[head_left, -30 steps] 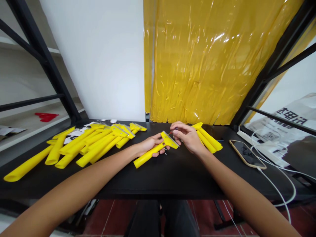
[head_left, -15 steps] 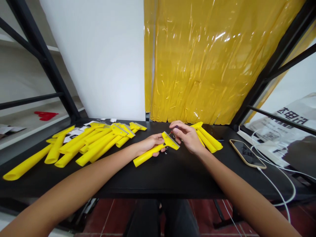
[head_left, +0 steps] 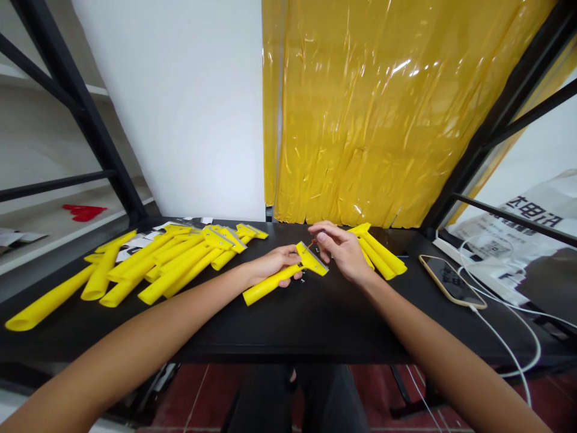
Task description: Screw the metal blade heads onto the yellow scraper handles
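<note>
My left hand (head_left: pixel 280 262) is closed around a yellow scraper (head_left: pixel 270 285) with a metal edge on its wide head. The scraper's head points up and to the right. In my right hand (head_left: pixel 339 245), the fingers pinch a small screwdriver (head_left: pixel 312 242), whose thin shaft meets the upper part of the scraper's head. Most of the screwdriver's handle is hidden by the fingers. Several tiny screws (head_left: pixel 303 279) lie on the black table just beneath the scraper's head.
Several yellow scrapers (head_left: pixel 180 264) are piled at the left, over printed papers. More yellow scrapers (head_left: pixel 383 257) lie beyond my right hand. A phone (head_left: pixel 451 281) with a white cable (head_left: pixel 514 356) rests at the right, near a white plastic bag (head_left: pixel 509 234). Black frame posts (head_left: pixel 85 114) flank the table.
Almost nothing differs. Both hands keep their places, with the screwdriver still at the scraper's head; the right fingers have shifted very slightly.
</note>
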{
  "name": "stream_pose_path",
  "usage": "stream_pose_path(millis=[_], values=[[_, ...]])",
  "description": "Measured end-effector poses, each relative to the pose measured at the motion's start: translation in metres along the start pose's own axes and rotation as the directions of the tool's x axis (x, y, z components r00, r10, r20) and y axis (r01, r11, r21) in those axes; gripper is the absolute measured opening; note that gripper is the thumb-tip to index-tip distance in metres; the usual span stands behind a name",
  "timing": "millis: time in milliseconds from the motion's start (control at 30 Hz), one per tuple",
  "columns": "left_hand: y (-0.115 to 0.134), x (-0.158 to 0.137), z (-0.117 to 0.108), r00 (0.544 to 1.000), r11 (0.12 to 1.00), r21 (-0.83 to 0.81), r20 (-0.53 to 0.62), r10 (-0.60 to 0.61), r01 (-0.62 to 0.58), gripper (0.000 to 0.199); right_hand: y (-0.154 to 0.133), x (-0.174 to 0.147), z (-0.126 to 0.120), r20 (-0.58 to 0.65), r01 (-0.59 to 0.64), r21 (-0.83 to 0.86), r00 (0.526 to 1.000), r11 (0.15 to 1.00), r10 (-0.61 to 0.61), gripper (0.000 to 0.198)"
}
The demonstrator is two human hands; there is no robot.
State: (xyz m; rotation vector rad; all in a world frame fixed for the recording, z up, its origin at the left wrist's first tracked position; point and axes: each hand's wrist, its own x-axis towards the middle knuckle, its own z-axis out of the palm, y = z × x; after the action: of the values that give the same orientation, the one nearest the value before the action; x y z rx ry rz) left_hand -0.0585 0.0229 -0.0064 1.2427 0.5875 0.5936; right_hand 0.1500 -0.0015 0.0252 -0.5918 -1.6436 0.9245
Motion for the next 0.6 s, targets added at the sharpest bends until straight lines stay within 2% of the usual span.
stream_pose_path(millis=[133, 267, 500, 600], values=[[-0.0001, -0.0007, 0.002, 1.0, 1.0, -0.005, -0.01, -0.002, 0.002, 0.035, -0.0024, 0.0024, -0.0017, 0.018, -0.02, 0.083, 1.0, 0.996, 0.019, 0.035], [0.0002, -0.001, 0.0026, 1.0, 1.0, 0.0, -0.002, -0.001, 0.001, 0.036, -0.0017, 0.0027, -0.001, 0.058, -0.041, 0.185, 0.998, 0.982, 0.031, 0.029], [0.0003, -0.0006, 0.0018, 1.0, 1.0, 0.02, -0.006, -0.005, 0.005, 0.033, 0.0018, -0.0005, -0.001, 0.03, -0.015, 0.057, 0.999, 0.998, 0.013, 0.025], [0.0008, -0.0014, 0.0034, 1.0, 1.0, 0.008, -0.018, -0.002, 0.002, 0.036, 0.0004, 0.0008, -0.0026, 0.051, -0.041, 0.103, 0.998, 0.994, 0.035, 0.033]])
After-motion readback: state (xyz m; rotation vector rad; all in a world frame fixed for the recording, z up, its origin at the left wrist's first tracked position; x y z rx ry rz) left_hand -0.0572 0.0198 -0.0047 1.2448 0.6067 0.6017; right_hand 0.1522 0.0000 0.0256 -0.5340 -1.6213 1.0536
